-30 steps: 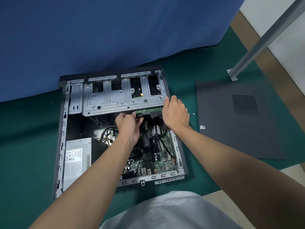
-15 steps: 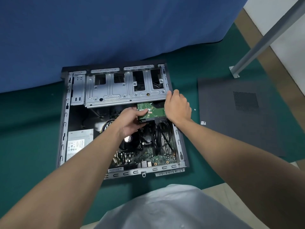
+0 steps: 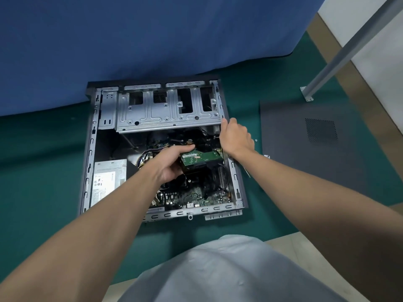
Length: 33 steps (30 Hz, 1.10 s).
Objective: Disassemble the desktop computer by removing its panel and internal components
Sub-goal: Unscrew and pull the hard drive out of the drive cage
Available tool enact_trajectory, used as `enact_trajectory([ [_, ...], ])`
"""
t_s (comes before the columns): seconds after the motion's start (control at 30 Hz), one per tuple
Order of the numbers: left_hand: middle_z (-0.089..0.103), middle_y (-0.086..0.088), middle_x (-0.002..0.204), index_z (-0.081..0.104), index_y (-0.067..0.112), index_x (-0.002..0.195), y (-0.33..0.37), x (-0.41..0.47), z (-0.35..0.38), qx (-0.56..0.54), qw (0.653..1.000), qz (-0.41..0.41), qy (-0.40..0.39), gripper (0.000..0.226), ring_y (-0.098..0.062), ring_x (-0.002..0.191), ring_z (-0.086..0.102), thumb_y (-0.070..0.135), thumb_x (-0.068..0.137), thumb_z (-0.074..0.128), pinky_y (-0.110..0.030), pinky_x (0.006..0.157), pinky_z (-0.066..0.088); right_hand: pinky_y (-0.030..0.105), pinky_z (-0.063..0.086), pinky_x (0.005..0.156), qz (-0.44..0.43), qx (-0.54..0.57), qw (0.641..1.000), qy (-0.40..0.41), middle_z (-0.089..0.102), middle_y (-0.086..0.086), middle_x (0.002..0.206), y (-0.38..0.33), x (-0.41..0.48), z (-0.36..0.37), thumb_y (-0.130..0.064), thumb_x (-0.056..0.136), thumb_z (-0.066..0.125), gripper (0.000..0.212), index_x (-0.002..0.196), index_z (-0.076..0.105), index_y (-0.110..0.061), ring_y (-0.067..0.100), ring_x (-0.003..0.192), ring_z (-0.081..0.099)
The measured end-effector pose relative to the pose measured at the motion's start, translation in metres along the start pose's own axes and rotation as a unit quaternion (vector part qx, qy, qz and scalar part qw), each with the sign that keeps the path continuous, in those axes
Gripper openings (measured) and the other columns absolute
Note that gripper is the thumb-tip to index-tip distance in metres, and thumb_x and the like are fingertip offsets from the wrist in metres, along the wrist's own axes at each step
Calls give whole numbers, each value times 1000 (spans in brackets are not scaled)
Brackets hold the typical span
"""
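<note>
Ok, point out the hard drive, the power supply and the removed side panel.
hard drive [image 3: 201, 159], head view, green circuit board.
power supply [image 3: 104, 184], head view, white label.
side panel [image 3: 309, 158], head view, below vent.

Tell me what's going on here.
A person is stripping an open desktop case lying on a green mat. The left hand grips the hard drive, green board up, above the motherboard. The right hand grips the case's right wall beside the drive cage. The removed panel lies on the mat to the right.
</note>
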<state>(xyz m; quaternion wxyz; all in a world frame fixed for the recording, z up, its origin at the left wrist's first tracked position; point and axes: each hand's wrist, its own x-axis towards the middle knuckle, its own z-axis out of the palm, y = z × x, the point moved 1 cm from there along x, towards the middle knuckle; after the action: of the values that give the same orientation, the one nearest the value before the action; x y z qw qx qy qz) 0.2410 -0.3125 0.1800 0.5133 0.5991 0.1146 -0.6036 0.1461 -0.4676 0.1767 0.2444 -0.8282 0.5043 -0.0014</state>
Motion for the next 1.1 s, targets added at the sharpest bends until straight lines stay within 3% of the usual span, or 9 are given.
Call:
enact_trajectory([
  [0.13,74,-14,88,66,4,92,-3,-13,-7,-119,992,12,36,10,-25,76,73,3,83,68,-31,52,58,41,33,75,6,-7,1000,-1,57,15,119,-1,-2,-3,-46,101,17,51,119,49,-10,38,106,53],
  [0.33,67,-18,102,57,-1,104,8,-35,5,-194,973,21,125,13,-32,103,66,0,91,58,-40,63,57,40,36,78,18,-11,999,29,54,14,124,-13,-9,-8,-33,101,28,39,121,49,-6,35,112,50],
  [0.43,64,-21,115,53,-4,122,14,-45,12,-203,963,52,168,32,-32,96,66,-3,91,57,-42,57,56,38,39,78,-80,-74,990,93,49,14,122,-23,-17,-11,-17,93,42,29,119,47,-4,32,109,42],
  [0.53,66,-23,102,57,-5,109,18,-56,19,-225,942,88,232,27,-34,83,67,-9,83,63,-46,57,59,38,42,81,-216,-99,965,114,55,12,113,-38,-23,-13,-15,90,46,24,108,57,-5,29,101,46],
  [0.67,66,-20,91,55,-1,88,21,-66,24,-241,924,113,276,17,-32,72,66,-10,79,66,-47,57,59,31,39,55,-201,-17,979,-41,57,3,70,-56,-22,-17,-27,95,41,34,66,54,-14,26,68,53],
  [0.8,66,-15,86,55,1,89,26,-70,26,-239,913,146,296,22,-28,65,66,-6,76,71,-43,51,59,33,44,62,-156,23,979,-127,39,0,48,-64,-17,-25,-34,94,48,49,51,35,-15,20,49,41],
  [0.9,69,-10,99,57,4,111,34,-71,24,-222,911,176,299,41,-28,74,69,-1,74,74,-41,56,60,33,46,71,-123,82,971,-188,38,-1,47,-65,-16,-32,-38,96,50,53,51,34,-15,18,48,42],
  [1.0,69,-11,95,55,9,108,42,-70,19,-217,916,204,268,38,-30,78,69,-1,76,73,-42,60,60,35,51,85,-60,213,941,-256,63,11,68,-62,-16,-34,-40,97,50,49,71,58,1,25,64,62],
  [1.1,70,-13,102,56,9,111,47,-68,10,-214,929,218,211,36,-31,87,70,0,80,72,-49,75,59,26,47,56,-7,328,898,-291,61,7,66,-62,-22,-36,-36,98,50,43,96,64,5,17,52,55],
])
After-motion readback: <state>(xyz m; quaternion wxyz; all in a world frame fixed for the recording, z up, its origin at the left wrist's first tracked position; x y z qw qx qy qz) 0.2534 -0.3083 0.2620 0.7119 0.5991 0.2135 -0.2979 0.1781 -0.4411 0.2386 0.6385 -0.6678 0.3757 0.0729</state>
